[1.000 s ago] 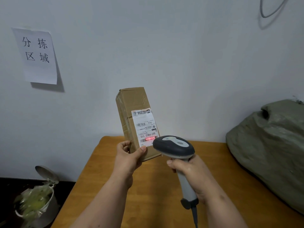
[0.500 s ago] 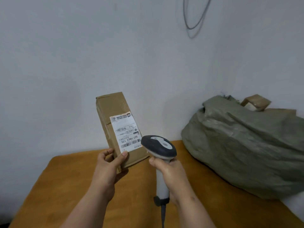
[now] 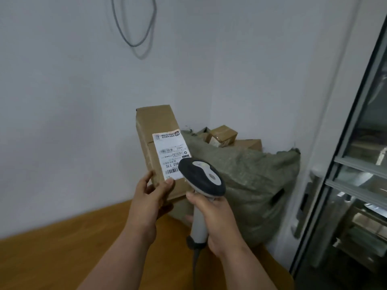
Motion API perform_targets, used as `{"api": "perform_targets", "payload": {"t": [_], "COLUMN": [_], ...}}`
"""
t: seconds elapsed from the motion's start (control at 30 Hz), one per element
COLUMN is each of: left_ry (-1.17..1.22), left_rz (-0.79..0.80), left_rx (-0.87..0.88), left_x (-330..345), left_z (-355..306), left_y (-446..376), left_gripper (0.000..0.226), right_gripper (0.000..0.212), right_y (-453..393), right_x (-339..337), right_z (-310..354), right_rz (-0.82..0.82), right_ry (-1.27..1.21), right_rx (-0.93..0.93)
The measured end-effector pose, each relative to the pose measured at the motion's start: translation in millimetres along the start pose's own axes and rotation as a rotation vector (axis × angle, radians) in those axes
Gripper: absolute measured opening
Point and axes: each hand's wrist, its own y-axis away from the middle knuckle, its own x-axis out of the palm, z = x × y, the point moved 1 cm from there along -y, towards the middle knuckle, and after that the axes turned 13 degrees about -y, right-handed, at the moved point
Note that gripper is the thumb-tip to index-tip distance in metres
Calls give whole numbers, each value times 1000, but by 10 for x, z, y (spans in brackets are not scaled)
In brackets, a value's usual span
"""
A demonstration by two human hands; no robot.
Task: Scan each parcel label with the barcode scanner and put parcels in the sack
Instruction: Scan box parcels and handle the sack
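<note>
My left hand [image 3: 149,197] grips the lower end of a tall brown cardboard parcel [image 3: 156,130], held upright above the table. Its white label [image 3: 170,153] faces me, with the thumb at the label's lower corner. In my right hand [image 3: 213,214] I hold the grey barcode scanner [image 3: 202,177] by its handle; the scanner head covers the label's lower right corner. Behind them the green sack [image 3: 247,183] stands open on the table's right end, with several cardboard parcels [image 3: 224,133] showing at its mouth.
The wooden table [image 3: 62,254] runs along a white wall. A grey cable loop [image 3: 134,26] hangs on the wall above. On the right stands a glass-fronted door or cabinet [image 3: 356,185] with a metal frame. The scanner's cord [image 3: 195,260] drops below the handle.
My view has swung right, bringing the sack and the glass door into the frame. The parcel and scanner have moved toward the sack. The red scan line on the label is gone.
</note>
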Motion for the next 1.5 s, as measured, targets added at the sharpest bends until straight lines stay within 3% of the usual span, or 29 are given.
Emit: {"api": "perform_targets", "payload": {"t": [0.23,0.4,0.6,0.7,0.77,0.8,0.9,1.03,1.13,1.3,1.5], "left_ry": [-237,-702,-1316,-1507,-1595,-1618,-1649,-1516,-1362,-1168,-1053], "left_rz": [-129,-227,-247,-232,-238,-235,-154,119,213,179,84], "left_rx": [195,386,550,598,655,671,609,430,384,400,368], "left_x": [454,457,787,1019,1188,1281,1564,1854,1951,1950,1734], "left_z": [-429,-780,-1196,-1259,-1279,-1286,-1276,-1169,-1035,-865,-792], "left_y": [-736,-1688,-2643,-3080,-3311,-3411,-3687,-3956,-4001,-4010,-4013], "left_gripper": [79,85,61,52,49,48,48,45,38,20,20], "right_gripper": [28,22,5,15,29,29,4,22,29,32,18], "right_y": [-698,-1338,-1953,-2300,-2504,-2585,-2771,-2943,-3054,-3151,-3098], "right_x": [-310,-291,-331,-452,-511,-522,-566,-623,-694,-772,-735], "right_z": [339,651,667,556,522,513,469,405,403,382,425], "right_rz": [-94,-152,-155,-123,-95,-91,-172,-197,-206,-228,-172], "right_ry": [-71,-143,-150,-119,-202,-207,-94,-62,-61,-78,-89], "right_rx": [-8,-69,-55,-34,106,141,7,-21,-17,22,27]}}
